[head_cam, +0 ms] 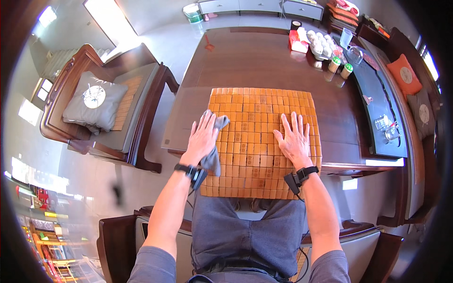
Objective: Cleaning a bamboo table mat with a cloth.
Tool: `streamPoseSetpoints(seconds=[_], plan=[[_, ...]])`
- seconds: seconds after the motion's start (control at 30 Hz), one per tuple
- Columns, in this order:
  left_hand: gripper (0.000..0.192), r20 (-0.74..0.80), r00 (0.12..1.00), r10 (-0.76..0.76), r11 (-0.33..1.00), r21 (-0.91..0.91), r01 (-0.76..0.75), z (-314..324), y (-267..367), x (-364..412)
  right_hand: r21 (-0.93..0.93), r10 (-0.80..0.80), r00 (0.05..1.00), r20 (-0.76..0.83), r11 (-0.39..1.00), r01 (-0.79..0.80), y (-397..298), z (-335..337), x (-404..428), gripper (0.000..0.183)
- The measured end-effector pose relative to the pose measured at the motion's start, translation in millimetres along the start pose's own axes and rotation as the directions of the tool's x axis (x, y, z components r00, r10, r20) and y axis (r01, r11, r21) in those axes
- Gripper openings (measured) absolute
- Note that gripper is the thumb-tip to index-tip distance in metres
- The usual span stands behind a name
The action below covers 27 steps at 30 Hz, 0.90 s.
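A square bamboo-tile seat mat (251, 141) lies before me, its far part over the table and its near edge above my thighs. At the mat's left edge, my left hand (201, 140) holds a crumpled grey cloth (212, 163), part of which shows beside the thumb and below the palm. The palm side of that hand is hidden. My right hand (294, 139) rests flat on the right part of the mat, fingers spread, holding nothing. Darker round marks run across some of the tiles.
The mat partly covers a dark wooden table (244, 60). Far right on it are an egg tray (321, 44), a tissue pack (299, 41), two green-capped containers (334, 64) and a tea tray (380, 106) with glassware. A cushioned wooden armchair (141, 116) stands left.
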<state>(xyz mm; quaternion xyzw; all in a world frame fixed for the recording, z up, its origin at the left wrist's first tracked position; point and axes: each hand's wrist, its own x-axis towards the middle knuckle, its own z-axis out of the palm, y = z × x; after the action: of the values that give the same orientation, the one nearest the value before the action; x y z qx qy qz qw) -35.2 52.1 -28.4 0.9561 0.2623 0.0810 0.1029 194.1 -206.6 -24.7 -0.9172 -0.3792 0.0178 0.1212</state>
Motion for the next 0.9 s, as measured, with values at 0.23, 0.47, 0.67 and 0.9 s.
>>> streamPoseSetpoints(seconds=[0.23, 0.47, 0.67, 0.9], plan=[[0.06, 0.013, 0.996, 0.092, 0.996, -0.014, -0.092, 8.9, 31.5, -39.9, -0.03, 0.031, 0.999, -0.034, 0.999, -0.032, 13.6, 8.3, -0.9, 0.073], [0.063, 0.059, 0.981, 0.185, 0.977, 0.095, -0.19, -9.8, 36.8, -70.2, -0.02, -0.002, 1.0, -0.027, 1.0, 0.002, 11.4, 4.2, -1.6, 0.073], [0.063, -0.048, 0.998, -0.042, 0.996, 0.081, 0.046, 6.0, 4.8, 32.4, -0.014, 0.0, 1.0, -0.026, 1.0, -0.001, -3.2, 6.0, 2.5, 0.072], [0.072, 0.115, 0.977, 0.18, 0.979, 0.073, -0.189, 11.6, 64.2, -42.9, -0.035, 0.036, 0.998, -0.058, 0.999, -0.038, 10.2, 7.0, -2.6, 0.071]])
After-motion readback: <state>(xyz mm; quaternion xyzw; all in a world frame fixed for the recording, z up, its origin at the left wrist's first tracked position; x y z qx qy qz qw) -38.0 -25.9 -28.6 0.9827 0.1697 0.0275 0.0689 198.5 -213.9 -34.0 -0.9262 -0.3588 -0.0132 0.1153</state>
